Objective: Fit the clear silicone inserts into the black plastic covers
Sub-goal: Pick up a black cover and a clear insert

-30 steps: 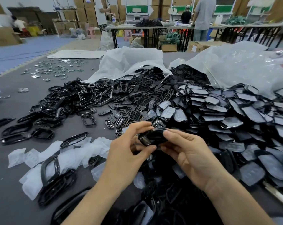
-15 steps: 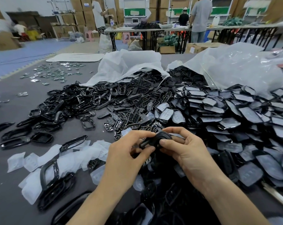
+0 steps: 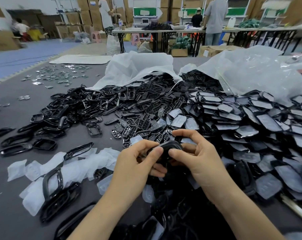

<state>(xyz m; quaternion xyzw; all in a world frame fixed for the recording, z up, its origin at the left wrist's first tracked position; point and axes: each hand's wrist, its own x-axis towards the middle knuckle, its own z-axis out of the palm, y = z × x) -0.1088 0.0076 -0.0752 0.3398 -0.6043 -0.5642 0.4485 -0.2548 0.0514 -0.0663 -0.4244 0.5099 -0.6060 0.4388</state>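
Black plastic cover [image 3: 169,149]: held above the grey table [image 3: 16,213] at centre frame, between both hands. Its long axis runs roughly left to right, with the right end slightly higher and farther from the camera; the rim is seen nearly edge-on. Whether an insert is seated in it cannot be told. No writing is legible on any part. At far left, small silver pieces [image 3: 60,75] lie scattered on the table. Nearer the camera, loose clear silicone inserts [image 3: 47,170] lie in an overlapping spread with several black frames on and among them. Behind these is a heap of open black frames [image 3: 73,110], which runs up to the mouth of a white bag [image 3: 139,70]. The left hand [image 3: 134,163] grips the left end of the cover, thumb on top and fingers curled beneath. The right hand [image 3: 202,158] grips the right end, thumb tip on the near edge close to the left thumb, index finger arched above. To the right, a large pile of covers with inserts fitted [image 3: 250,122] spills from a clear plastic bag [image 3: 250,71].
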